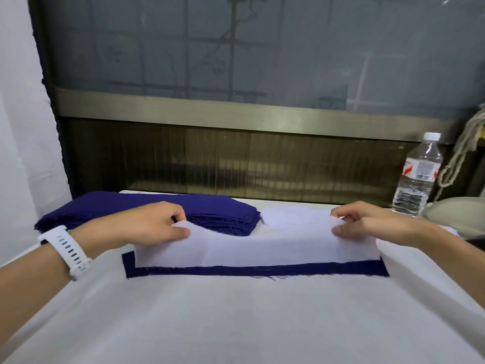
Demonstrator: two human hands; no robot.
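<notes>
1. Two grips are at work. The left grip (147,224) pinches the left end of the white strip (262,248) between thumb and curled fingers.
2. The right grip (367,222) pinches the right end of the strip the same way.
3. One white strip – its far edge is lifted and its near edge lies on one navy piece (262,270). A navy border shows along the front and the left end.
4. The navy piece lies flat on the white-covered surface (236,316), near the middle.
5. One stack of navy pieces (217,214) sits behind the left grip – the layers are too many to count.
6. One low pile of white pieces (294,216) lies just beside that stack.
7. One clear bottle (417,177) stands upright at the far right.
8. One white watch (65,248) is on the left wrist.
</notes>
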